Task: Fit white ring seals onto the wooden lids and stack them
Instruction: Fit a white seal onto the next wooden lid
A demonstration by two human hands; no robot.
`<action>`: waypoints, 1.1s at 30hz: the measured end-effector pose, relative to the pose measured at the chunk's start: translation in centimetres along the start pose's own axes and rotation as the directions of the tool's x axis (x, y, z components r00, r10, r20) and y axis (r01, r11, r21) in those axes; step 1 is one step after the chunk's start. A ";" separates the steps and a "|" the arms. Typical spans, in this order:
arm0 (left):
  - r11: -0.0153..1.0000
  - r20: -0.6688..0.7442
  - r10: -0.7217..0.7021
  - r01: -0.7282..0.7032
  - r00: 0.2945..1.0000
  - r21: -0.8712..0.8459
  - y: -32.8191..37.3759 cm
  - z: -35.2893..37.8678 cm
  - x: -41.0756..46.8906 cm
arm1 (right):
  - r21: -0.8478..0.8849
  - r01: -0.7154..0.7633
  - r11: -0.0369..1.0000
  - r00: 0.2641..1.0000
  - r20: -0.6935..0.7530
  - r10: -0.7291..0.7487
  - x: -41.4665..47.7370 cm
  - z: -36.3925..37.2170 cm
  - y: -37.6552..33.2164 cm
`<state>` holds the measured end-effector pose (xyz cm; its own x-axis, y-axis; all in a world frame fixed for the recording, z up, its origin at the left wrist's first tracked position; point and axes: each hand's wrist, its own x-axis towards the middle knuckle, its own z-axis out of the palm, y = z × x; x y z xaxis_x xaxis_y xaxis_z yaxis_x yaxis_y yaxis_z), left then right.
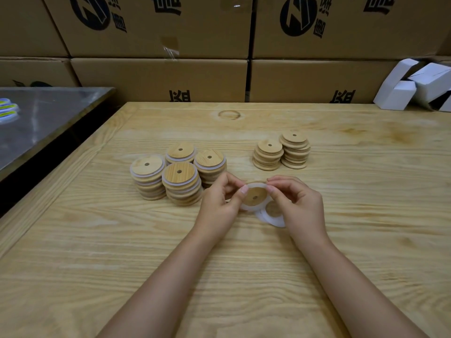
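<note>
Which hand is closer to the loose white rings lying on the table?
Right. The right hand is right over the loose white rings, partly covering them; the left hand is across the held lid from them.

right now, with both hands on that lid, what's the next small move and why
Probably work the white ring seal snug around the wooden lid: the left hand and right hand pinch its top edge, and the seal bulges wider at lower left.
</note>
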<state>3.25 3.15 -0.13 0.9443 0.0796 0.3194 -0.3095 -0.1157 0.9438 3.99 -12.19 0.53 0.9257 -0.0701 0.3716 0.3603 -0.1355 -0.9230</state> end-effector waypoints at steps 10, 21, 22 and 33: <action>0.999 -0.015 -0.013 0.013 1.000 0.038 0.2 -0.1 0.0 | -0.033 -0.011 0.999 1.000 -0.011 0.010 -0.1 0.0 -0.2; 0.977 -0.017 -0.177 0.174 0.984 -0.127 0.4 -0.2 0.4 | -0.095 -0.014 0.995 1.000 -0.012 0.013 0.0 0.2 -0.3; 0.969 -0.010 -0.194 0.190 0.981 -0.155 0.4 -0.3 0.5 | -0.100 -0.014 0.995 1.000 -0.013 0.012 0.1 0.2 -0.3; 0.928 0.133 0.165 -0.199 0.977 0.314 -0.7 -0.9 0.6 | -0.088 -0.041 0.995 0.999 0.018 0.043 0.2 0.0 0.2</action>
<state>3.89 4.19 -0.55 0.8867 -0.0734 0.4564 -0.4405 -0.4337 0.7860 4.21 -12.23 0.38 0.9422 -0.0582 0.3300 0.3104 -0.2192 -0.9250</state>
